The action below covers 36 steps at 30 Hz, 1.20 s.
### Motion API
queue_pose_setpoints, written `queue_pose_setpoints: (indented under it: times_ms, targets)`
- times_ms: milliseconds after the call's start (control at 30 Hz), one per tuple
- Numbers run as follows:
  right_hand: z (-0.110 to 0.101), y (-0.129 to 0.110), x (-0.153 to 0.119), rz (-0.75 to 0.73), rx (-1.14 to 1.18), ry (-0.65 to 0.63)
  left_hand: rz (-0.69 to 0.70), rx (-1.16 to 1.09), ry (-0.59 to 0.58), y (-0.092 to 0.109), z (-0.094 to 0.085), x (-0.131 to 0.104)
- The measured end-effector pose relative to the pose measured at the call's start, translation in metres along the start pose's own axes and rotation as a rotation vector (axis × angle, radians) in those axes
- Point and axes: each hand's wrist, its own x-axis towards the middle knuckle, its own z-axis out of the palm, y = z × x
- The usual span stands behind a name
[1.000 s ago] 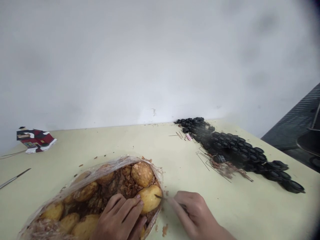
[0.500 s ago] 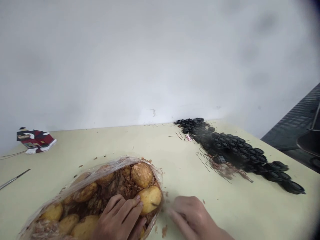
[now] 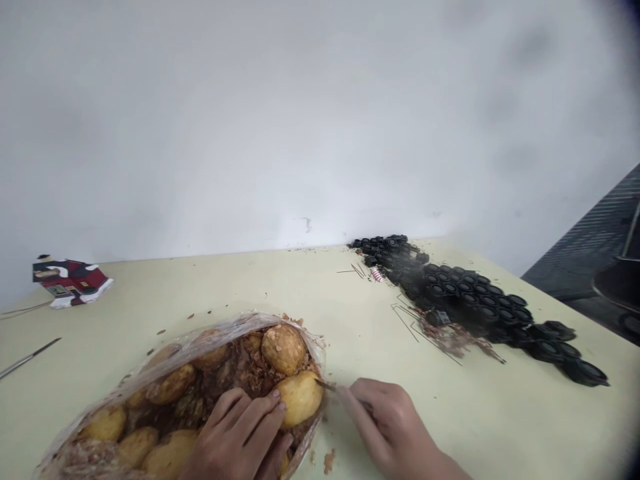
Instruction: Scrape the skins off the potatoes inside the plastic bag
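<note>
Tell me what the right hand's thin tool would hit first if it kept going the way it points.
Probably the yellow ball at the bag's near edge: the right hand aims its thin tool left at it, tip about touching. The left hand steadies that ball. Depth is unclear.

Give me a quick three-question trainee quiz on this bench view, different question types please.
1. True or false: the left hand rests on the yellow balls inside the clear plastic bag.
2. What does the right hand hold? A) scissors B) a thin metal pick C) a brush
3. Fill in: the pile of black round parts lies on the cream table to the person's ____.

Key: 1 true; 2 B; 3 right.
</note>
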Motion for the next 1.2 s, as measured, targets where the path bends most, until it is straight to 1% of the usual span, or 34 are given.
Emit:
queue_pose_setpoints:
  times_ms: [67,133,167,300,333,400,467,533,600,633,700,767,800,867,933,967,1033,1100,1133,1200]
  targets:
    - [-0.0001,0.0005,0.0001,0.033,0.054,-0.01,-0.001,0.0,0.005,0.0001,-0.001,0.0]
    - [0.0007,0.0011,0.0,0.049,0.111,-0.076,0.006,0.0,0.002,-0.0001,-0.0017,0.0002]
    - [0.0014,0.0016,-0.0001,0.057,0.119,-0.089,0.005,0.002,-0.002,-0.0003,-0.0017,0.0003]
    - [0.0031,0.0027,0.0004,0.155,0.07,0.0,0.0,0.01,0.007,-0.0012,-0.0002,0.0008]
    - [0.003,0.0024,0.0006,0.179,0.089,-0.006,-0.004,0.01,0.01,-0.0012,0.0002,0.001]
    - [0.0028,0.0012,0.0009,0.192,0.164,-0.077,-0.008,0.005,0.022,-0.0008,0.0005,0.0015]
    - [0.0028,0.0007,0.0008,0.172,0.206,-0.131,0.0,-0.001,0.03,-0.0004,-0.0002,0.002]
    - [0.0032,0.002,0.0003,0.158,0.163,-0.081,0.009,-0.005,0.025,-0.0003,-0.0012,0.0022]
    - [0.0031,0.004,0.0001,0.19,0.126,0.002,0.001,-0.006,0.017,-0.0003,-0.0019,0.002]
    - [0.0028,0.0046,0.0001,0.214,0.136,0.021,-0.002,-0.005,0.019,-0.0002,-0.0019,0.0019]
    - [0.0022,0.0047,0.0005,0.239,0.207,-0.018,-0.011,-0.001,0.027,0.0004,-0.0015,0.0016]
    - [0.0023,0.0038,0.0008,0.225,0.266,-0.098,-0.023,0.003,0.027,0.0013,-0.0007,0.0017]
    - [0.0028,0.0036,0.0009,0.211,0.261,-0.11,-0.028,0.004,0.027,0.0018,-0.0003,0.0018]
    - [0.0042,0.0042,0.0009,0.201,0.196,-0.057,-0.034,0.006,0.031,0.0023,0.0002,0.0023]
    - [0.0051,0.0049,0.0007,0.23,0.147,0.028,-0.032,0.005,0.057,0.0022,0.0001,0.003]
    - [0.0052,0.0048,0.0006,0.251,0.156,0.036,-0.031,0.004,0.068,0.0019,-0.0001,0.0034]
    - [0.0049,0.003,0.0006,0.268,0.218,-0.042,-0.02,-0.001,0.084,0.0013,-0.0009,0.0045]
    - [0.0049,0.0007,0.0005,0.242,0.259,-0.143,-0.014,-0.003,0.08,0.0009,-0.0017,0.0057]
    - [0.0051,0.0003,0.0003,0.23,0.249,-0.161,-0.008,-0.004,0.073,0.0008,-0.002,0.0062]
    - [0.0057,0.0014,0.0,0.223,0.182,-0.105,0.0,-0.009,0.067,0.0005,-0.0022,0.0069]
